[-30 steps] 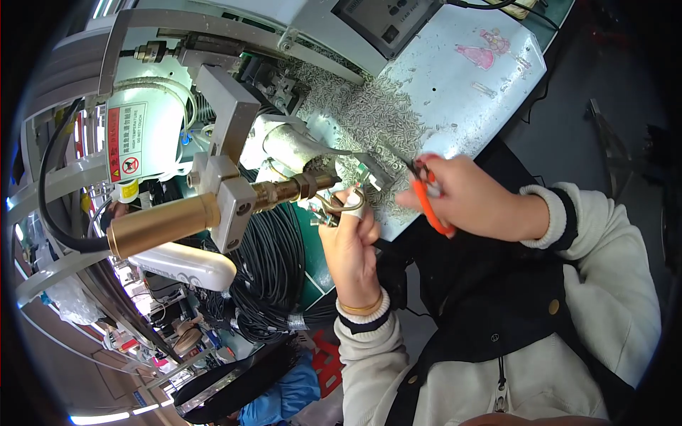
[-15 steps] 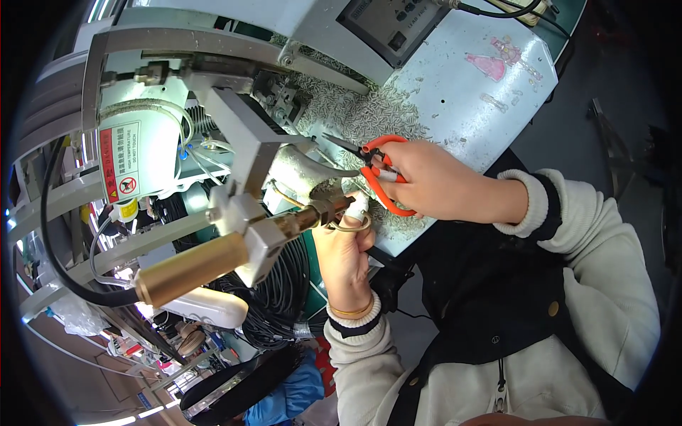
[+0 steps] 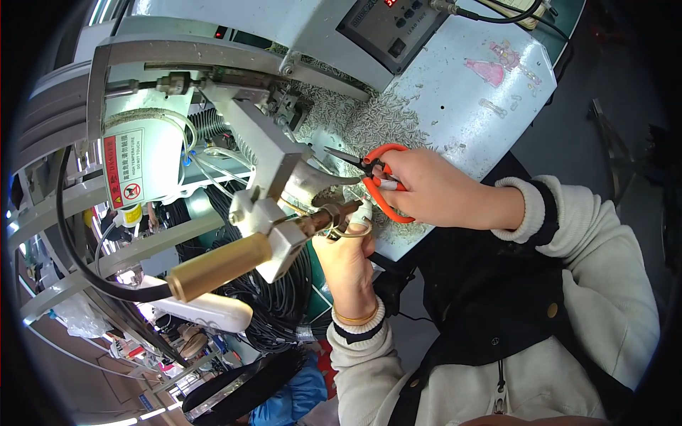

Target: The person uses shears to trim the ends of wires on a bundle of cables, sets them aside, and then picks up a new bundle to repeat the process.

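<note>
Orange-handled cutters [image 3: 369, 167] are gripped in your right hand [image 3: 426, 183], blades [image 3: 342, 155] pointing left near scattered silvery pieces [image 3: 383, 122]. Your left hand [image 3: 344, 259] is near the brass-coloured cylinder [image 3: 222, 268]; whether it grips anything cannot be determined.

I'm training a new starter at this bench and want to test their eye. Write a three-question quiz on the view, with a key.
1. Which hand holds the orange-handled scissors?
2. True or false: the small silvery pieces are lined up in neat rows.
3. What colour is the covering on one digit of the left hand? A red, B white, C black.

Key:
1. The right hand.
2. False; they lie loosely scattered.
3. B.
</note>
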`<state>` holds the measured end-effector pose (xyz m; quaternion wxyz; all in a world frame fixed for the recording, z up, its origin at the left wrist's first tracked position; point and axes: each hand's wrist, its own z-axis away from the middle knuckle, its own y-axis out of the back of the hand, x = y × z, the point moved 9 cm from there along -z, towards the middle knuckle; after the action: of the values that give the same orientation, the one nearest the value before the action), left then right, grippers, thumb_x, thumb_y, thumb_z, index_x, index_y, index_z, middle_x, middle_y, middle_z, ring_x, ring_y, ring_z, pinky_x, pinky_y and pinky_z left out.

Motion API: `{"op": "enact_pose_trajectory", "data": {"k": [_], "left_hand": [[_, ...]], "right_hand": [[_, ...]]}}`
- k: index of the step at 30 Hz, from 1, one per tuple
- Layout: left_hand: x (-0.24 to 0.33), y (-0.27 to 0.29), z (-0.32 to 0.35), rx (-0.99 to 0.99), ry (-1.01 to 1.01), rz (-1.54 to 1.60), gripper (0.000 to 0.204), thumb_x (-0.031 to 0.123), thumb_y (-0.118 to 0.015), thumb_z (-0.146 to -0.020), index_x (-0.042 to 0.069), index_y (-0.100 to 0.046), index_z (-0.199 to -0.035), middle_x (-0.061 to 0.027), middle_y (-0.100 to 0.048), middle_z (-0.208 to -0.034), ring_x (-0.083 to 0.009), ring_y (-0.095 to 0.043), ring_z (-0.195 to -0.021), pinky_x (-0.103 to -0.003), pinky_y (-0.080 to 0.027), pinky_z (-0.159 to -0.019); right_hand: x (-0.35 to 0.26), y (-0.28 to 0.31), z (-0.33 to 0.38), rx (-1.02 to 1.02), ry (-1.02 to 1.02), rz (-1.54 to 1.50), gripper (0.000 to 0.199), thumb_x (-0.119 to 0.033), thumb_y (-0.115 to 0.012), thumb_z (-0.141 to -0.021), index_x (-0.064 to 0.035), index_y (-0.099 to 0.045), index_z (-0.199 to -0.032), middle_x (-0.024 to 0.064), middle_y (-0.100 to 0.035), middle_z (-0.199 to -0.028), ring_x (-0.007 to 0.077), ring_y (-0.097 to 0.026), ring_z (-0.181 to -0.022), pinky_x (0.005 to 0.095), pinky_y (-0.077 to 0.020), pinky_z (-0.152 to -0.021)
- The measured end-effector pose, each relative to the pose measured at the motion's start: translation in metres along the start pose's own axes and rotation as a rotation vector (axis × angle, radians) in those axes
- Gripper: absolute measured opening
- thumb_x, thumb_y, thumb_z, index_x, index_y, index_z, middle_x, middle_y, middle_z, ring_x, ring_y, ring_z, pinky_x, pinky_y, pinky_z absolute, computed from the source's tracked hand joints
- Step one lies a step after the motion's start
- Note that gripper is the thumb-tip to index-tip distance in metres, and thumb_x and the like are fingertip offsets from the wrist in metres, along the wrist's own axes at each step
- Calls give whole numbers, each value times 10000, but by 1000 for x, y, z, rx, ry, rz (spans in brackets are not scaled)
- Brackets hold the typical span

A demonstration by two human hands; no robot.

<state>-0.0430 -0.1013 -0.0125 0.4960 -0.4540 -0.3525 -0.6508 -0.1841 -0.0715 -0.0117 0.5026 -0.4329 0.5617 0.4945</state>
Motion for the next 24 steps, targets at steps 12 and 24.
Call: {"op": "enact_pose_trajectory", "data": {"k": [12,24], "left_hand": [[-14,-6,40,-151,89,316,192,-36,-545,-769,-24,-543,-960,8,-449,-678,-50,-338,-475,-186,-248,-416],[-11,11,64,85,-144,8,202,-31,-563,-765,-1,-547,-964,20,-427,-653,-44,-332,-475,-176,-233,-406]], "right_hand": [[1,-15,36,-171,-131,-435,150,-156,-511,-850,-26,-450,-806,16,-459,-588,74,-454,-476,217,-355,-426],[-5,-32,65,-285,-220,-682,160,-158,-498,-855,-23,-443,-790,16,-475,-608,75,-451,-433,203,-359,-399]]}}
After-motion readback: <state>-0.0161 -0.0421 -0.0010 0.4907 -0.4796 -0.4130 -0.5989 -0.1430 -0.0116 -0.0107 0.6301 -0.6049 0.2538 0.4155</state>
